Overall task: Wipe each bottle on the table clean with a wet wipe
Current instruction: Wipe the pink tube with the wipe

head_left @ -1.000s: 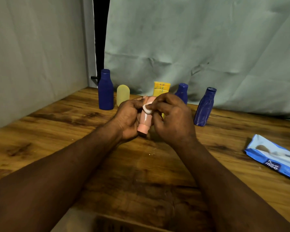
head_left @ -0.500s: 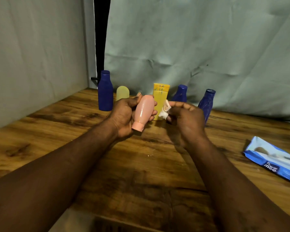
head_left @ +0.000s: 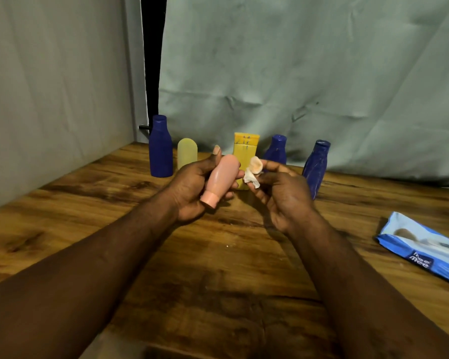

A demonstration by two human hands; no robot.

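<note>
While the left hand (head_left: pixel 192 187) curls its fingers round the pink plastic bottle (head_left: pixel 221 177), cap down, above the wooden table (head_left: pixel 88 203), the right hand (head_left: pixel 283 193) pinches the crumpled white wet wipe (head_left: pixel 252 172) just beside it. This bottle seems mid-wipe; next the wipe must press and rub it. Blue and yellow plastic bottles (head_left: pixel 161 149) stand behind.

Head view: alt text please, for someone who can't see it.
The left hand grips a pink bottle, cap end down toward the camera, while the right hand pinches a crumpled wipe beside it, above a wooden table. Behind stand three blue bottles, a pale bottle and a yellow tube; a wipe pack lies at right.
</note>
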